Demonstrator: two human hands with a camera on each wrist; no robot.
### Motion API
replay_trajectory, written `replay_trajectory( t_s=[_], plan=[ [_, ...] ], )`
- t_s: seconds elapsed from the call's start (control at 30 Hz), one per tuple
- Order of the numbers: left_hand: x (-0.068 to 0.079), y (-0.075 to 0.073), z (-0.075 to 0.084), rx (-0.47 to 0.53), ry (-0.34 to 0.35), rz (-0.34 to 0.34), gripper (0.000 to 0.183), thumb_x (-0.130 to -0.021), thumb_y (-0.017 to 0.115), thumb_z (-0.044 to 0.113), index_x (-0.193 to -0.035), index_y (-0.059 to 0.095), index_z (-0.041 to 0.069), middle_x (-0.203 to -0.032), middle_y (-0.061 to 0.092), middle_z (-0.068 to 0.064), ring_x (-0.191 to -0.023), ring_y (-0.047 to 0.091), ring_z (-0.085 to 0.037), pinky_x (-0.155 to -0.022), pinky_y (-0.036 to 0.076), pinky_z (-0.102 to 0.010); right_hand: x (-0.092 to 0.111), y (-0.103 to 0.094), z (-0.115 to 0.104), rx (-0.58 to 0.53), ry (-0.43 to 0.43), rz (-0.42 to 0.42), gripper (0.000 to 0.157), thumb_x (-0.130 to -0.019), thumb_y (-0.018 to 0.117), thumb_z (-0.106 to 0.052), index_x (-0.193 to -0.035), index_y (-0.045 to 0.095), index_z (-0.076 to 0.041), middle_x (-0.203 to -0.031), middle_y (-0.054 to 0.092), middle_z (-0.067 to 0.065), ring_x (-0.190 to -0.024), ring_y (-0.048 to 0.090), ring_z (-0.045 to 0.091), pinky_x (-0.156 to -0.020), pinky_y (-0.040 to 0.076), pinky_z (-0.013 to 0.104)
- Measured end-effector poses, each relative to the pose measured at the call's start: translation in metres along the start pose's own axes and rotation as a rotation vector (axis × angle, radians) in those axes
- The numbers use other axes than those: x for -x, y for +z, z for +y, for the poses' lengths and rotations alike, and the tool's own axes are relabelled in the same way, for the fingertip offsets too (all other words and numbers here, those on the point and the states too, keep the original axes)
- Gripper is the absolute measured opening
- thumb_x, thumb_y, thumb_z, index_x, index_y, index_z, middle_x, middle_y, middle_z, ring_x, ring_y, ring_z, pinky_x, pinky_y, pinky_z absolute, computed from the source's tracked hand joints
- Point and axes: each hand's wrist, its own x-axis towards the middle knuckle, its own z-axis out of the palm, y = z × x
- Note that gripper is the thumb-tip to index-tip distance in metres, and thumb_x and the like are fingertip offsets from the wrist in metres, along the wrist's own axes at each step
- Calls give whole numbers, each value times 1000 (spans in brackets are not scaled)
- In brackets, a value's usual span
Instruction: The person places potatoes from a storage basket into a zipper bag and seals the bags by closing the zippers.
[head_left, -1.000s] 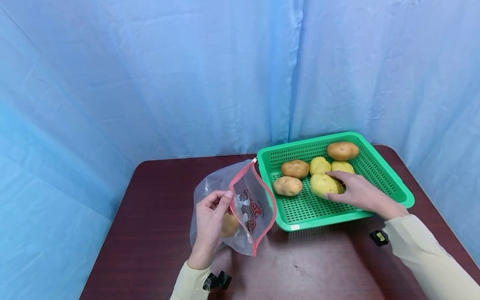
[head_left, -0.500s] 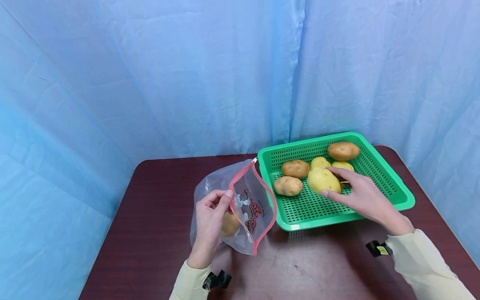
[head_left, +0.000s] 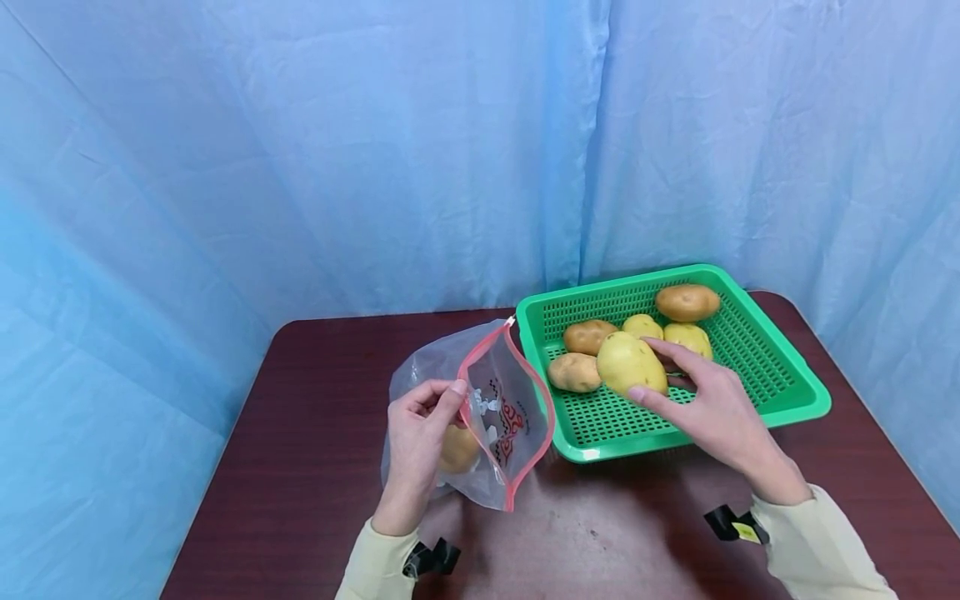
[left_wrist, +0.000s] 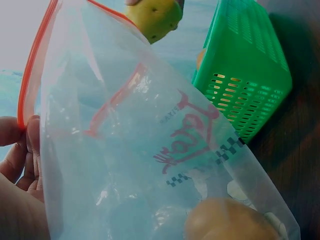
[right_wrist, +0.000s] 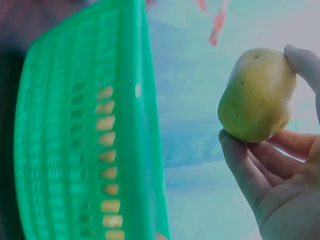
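A yellow potato (head_left: 630,363) is gripped between the thumb and fingers of my right hand (head_left: 712,408), held up over the green basket (head_left: 780,412). In the right wrist view this potato (right_wrist: 257,95) shows clear of the basket's rim. My left hand (head_left: 420,433) pinches the red zip edge of a clear plastic zip bag (head_left: 517,417), whose mouth gapes toward the basket. Inside the bag lies a brown potato (left_wrist: 225,220), seen through the plastic in the left wrist view. Part of it is hidden behind my left hand in the head view.
Several more potatoes lie in the basket, among them a brown one (head_left: 687,302) at the back right and a pale one (head_left: 574,372) at the left. The dark wooden table (head_left: 315,433) ends at a blue curtain (head_left: 420,167) behind.
My right hand has lifted the yellow potato from the basket and moved it left, toward the bag. The left hand and the bag have stayed in place.
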Motion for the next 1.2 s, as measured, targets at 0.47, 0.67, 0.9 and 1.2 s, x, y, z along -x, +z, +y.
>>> replay_trajectory(
  t_s=[0.47,0.67,0.9,1.2],
  plan=[
    [-4,0,4,8,17,-2,16,-95,75,13,-97,76,-3,-73,66,-5,-63,63,-13,-65,58,-28,6,29,-44,-182,-22,69,61,-90,83,-19,-145,59,-12,-128,67,5,-106,60,-1,-90,49,10],
    [-6,3,7,34,29,-18,15,-96,74,12,-99,76,-3,-74,67,-6,-64,64,-14,-66,59,-29,4,42,-58,-242,-29,78,60,-89,82,-16,-145,59,-10,-125,68,6,-105,65,3,-90,51,14],
    [-10,7,8,87,40,-7,17,-96,72,7,-100,73,-9,-74,67,-4,-61,63,-12,-61,57,-26,-1,58,-76,-322,-75,97,60,-89,83,-14,-144,60,-10,-126,69,8,-106,68,10,-88,54,18],
    [-11,9,11,99,26,17,17,-95,71,5,-101,71,-11,-73,66,-3,-61,62,-11,-61,57,-26,-7,82,-85,-148,-158,153,66,-83,88,-29,-141,62,-10,-126,70,4,-100,69,16,-82,59,34]
  ],
)
